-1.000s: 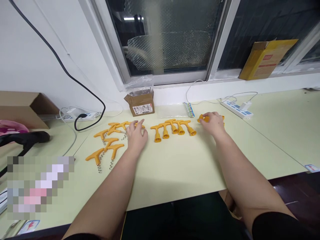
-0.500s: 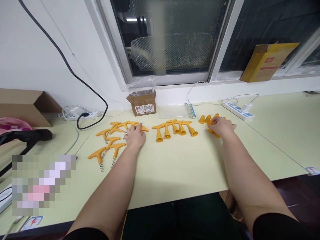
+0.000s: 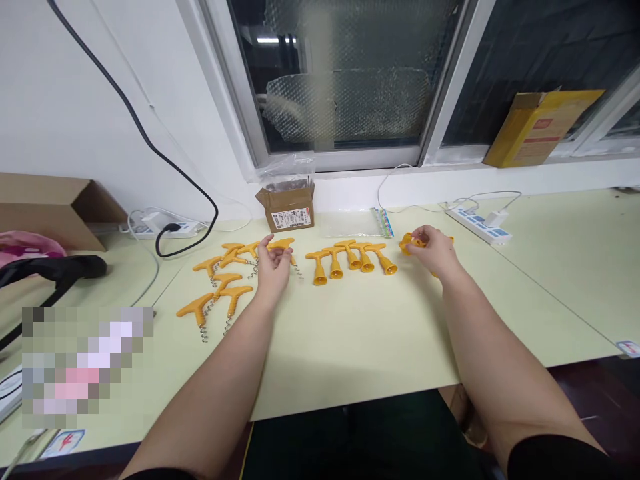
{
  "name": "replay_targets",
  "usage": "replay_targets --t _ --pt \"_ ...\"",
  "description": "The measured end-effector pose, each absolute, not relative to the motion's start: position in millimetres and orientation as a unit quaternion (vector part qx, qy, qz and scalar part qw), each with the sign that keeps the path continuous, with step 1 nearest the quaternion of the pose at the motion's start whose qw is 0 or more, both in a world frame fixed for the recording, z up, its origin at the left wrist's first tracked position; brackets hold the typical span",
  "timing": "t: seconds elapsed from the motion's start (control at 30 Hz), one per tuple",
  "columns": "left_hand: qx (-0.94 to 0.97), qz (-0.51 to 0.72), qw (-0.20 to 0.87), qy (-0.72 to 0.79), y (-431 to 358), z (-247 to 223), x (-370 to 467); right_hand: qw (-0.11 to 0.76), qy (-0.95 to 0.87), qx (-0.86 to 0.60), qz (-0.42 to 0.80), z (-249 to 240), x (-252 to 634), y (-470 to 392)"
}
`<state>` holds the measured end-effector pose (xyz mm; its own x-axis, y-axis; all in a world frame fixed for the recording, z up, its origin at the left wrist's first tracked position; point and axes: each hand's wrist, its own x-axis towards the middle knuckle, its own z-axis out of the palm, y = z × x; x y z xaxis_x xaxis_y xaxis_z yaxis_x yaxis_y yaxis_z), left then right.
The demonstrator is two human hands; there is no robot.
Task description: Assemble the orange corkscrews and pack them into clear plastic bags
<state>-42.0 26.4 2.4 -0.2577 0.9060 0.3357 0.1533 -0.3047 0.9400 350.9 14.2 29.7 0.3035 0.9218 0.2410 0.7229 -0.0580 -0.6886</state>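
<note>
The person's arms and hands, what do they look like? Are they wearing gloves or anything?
No gloves! The left hand and right hand are bare, and I can't see a watch or bracelet. The left forearm and right forearm are bare too, narrowing toward the wrists. Black sleeves show at the picture's bottom.

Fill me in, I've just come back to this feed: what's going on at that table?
A person is working bare-handed at a table. The left grip is at a yellow corkscrew with a bare spiral; the right grip is at some yellow caps, partly hidden, so whether one is firmly held is unclear. Between them lie five capped corkscrews in a row. More uncapped corkscrews lie on the left.
</note>
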Motion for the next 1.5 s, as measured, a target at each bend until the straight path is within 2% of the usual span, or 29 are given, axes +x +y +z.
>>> replay_targets --t 0.1,0.27,0.57,0.7,0.9,1.07,1.5 --pt "0.433 0.657 0.444 0.430 14 13 -32 0.442 -0.636 -0.595 0.217 25 320 8" --pt "0.347 0.633 0.579 0.379 2 20 -21 0.410 -0.732 -0.449 0.308 16 280 -2" --pt "0.364 0.582 0.629 0.365 -4 8 -9 0.428 -0.672 -0.403 0.451 5 268 -1" --pt "0.370 0.575 0.630 0.369 -5 8 -8 0.407 -0.660 -0.397 0.492 7 263 -5" --pt "0.382 0.564 0.633 0.367 -7 10 -6 0.382 -0.692 -0.406 0.459 7 257 -9" --pt "0.410 0.538 0.640 0.365 -11 11 0 0.429 -0.719 -0.410 0.361 8 251 -11" --pt "0.394 0.489 0.693 0.355 -27 9 18 0.456 -0.729 -0.348 0.374 1 239 -12"
